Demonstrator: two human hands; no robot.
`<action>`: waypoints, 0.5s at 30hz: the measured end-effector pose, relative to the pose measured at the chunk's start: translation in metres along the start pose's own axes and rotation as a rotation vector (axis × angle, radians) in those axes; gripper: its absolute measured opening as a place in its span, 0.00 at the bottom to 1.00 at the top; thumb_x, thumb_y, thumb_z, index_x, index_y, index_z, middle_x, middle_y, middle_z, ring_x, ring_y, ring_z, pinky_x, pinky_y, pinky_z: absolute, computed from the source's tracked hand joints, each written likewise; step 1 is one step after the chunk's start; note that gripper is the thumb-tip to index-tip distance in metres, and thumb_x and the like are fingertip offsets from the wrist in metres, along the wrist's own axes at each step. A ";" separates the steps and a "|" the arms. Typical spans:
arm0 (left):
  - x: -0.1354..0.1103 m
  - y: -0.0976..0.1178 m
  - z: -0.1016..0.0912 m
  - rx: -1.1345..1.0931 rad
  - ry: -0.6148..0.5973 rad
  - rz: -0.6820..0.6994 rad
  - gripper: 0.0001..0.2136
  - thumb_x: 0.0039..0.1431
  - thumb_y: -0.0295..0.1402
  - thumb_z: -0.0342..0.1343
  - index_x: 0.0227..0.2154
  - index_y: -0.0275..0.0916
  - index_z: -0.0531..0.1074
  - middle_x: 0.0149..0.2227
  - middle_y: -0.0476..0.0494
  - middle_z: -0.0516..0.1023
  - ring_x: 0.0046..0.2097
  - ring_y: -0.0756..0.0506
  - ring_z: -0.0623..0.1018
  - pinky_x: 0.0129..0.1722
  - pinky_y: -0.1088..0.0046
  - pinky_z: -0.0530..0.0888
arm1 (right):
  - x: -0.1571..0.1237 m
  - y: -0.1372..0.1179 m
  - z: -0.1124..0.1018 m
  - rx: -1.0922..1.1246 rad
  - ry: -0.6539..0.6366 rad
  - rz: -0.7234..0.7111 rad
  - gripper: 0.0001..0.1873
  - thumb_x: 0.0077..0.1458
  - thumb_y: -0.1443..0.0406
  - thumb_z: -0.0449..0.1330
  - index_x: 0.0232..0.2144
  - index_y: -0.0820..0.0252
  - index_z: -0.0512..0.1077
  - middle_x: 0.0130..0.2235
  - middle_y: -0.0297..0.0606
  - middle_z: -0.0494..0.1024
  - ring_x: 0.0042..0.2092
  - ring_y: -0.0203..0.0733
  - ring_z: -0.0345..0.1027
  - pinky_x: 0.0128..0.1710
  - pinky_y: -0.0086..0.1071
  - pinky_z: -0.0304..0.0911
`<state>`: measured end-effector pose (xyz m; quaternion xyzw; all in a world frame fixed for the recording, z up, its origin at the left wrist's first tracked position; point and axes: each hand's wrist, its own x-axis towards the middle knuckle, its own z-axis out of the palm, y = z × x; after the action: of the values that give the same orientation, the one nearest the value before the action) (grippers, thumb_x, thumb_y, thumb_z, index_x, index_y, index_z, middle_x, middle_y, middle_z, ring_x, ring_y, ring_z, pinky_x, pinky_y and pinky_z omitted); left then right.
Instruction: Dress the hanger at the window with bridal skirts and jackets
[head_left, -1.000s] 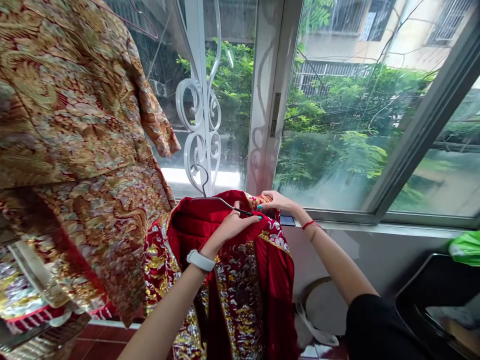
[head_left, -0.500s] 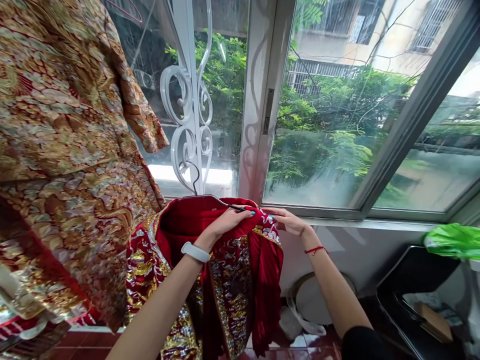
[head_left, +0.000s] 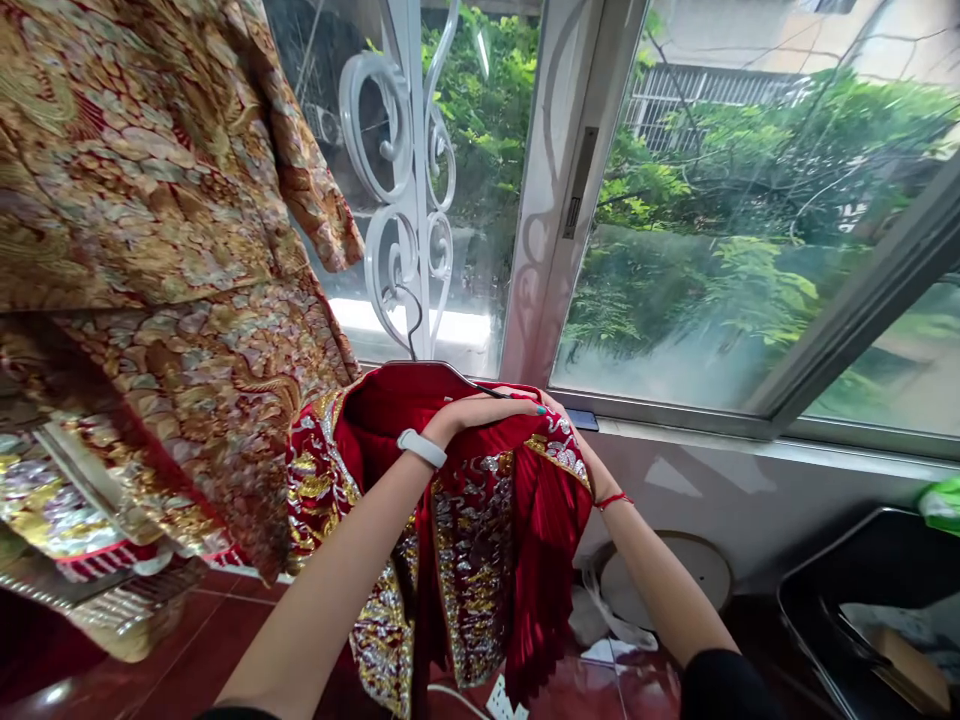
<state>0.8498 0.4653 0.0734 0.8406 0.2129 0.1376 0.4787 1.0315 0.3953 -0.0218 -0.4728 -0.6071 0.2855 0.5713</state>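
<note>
A red garment (head_left: 480,520) with gold and silver embroidery hangs over a thin dark wire hanger (head_left: 442,370), whose hook is caught on the white scrolled window grille (head_left: 409,220). My left hand (head_left: 484,410), with a white band at the wrist, lies curled over the top fold of the red cloth at the hanger's right arm. My right hand (head_left: 566,425), a red string on its wrist, is mostly hidden behind that fold at the embroidered edge; its fingers do not show.
A large gold brocade robe (head_left: 150,250) hangs at the left, reaching low. Window panes and a grey sill (head_left: 750,440) run along the right. Below stand a round white object (head_left: 675,570) and a black chair (head_left: 862,600) on the red tiled floor.
My right hand has slipped down behind the red fold. The left hand stays on top of the cloth. The view has shifted slightly downward and to the left.
</note>
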 end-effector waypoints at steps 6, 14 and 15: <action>-0.002 -0.004 -0.005 -0.021 0.020 0.010 0.21 0.55 0.47 0.56 0.48 0.44 0.76 0.53 0.46 0.78 0.55 0.41 0.74 0.58 0.65 0.66 | 0.031 0.004 -0.018 -0.299 0.106 -0.056 0.12 0.46 0.64 0.57 0.32 0.60 0.78 0.33 0.41 0.81 0.37 0.50 0.73 0.42 0.40 0.66; 0.003 -0.013 0.010 0.031 0.561 -0.014 0.16 0.47 0.46 0.63 0.29 0.37 0.79 0.32 0.40 0.82 0.38 0.41 0.78 0.36 0.67 0.70 | 0.026 -0.045 -0.037 -0.756 0.181 -0.204 0.19 0.55 0.71 0.46 0.36 0.57 0.77 0.35 0.38 0.81 0.34 0.44 0.71 0.37 0.34 0.60; 0.003 -0.013 0.012 0.095 0.594 -0.039 0.17 0.48 0.49 0.61 0.27 0.38 0.79 0.30 0.40 0.81 0.36 0.40 0.78 0.35 0.67 0.69 | 0.023 -0.049 -0.037 -0.768 0.202 -0.220 0.18 0.56 0.71 0.47 0.37 0.57 0.76 0.35 0.38 0.81 0.35 0.44 0.72 0.38 0.33 0.60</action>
<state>0.8549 0.4633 0.0564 0.7807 0.3660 0.3583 0.3581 1.0569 0.3901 0.0386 -0.6095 -0.6575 -0.0726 0.4371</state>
